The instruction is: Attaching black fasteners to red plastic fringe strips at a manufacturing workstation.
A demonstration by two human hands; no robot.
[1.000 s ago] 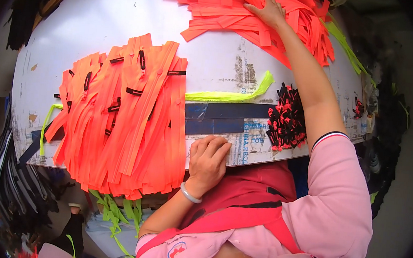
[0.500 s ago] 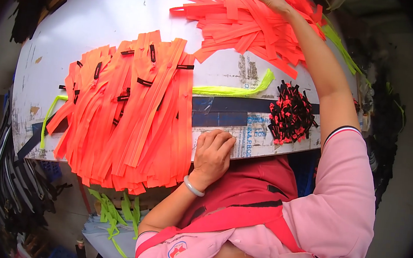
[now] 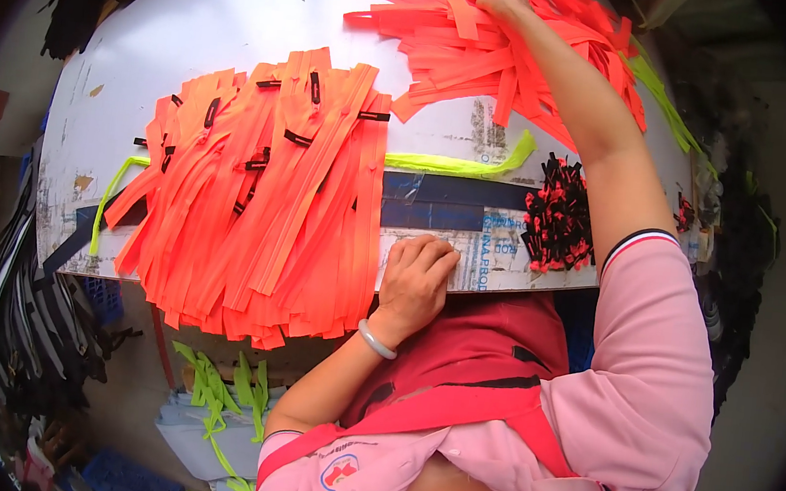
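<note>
A scuffed white tabletop [image 3: 244, 18] catches pale light toward its far side; a smooth grey floor [image 3: 773, 377] runs along the right, and a blue plastic crate [image 3: 129, 480] sits at the lower left

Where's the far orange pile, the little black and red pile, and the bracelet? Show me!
Far orange pile [image 3: 505, 67]: head view, on strips near its middle.
Black and red pile [image 3: 558, 219]: head view, on the middle of its top.
Bracelet [image 3: 374, 340]: head view, on its pale band.
</note>
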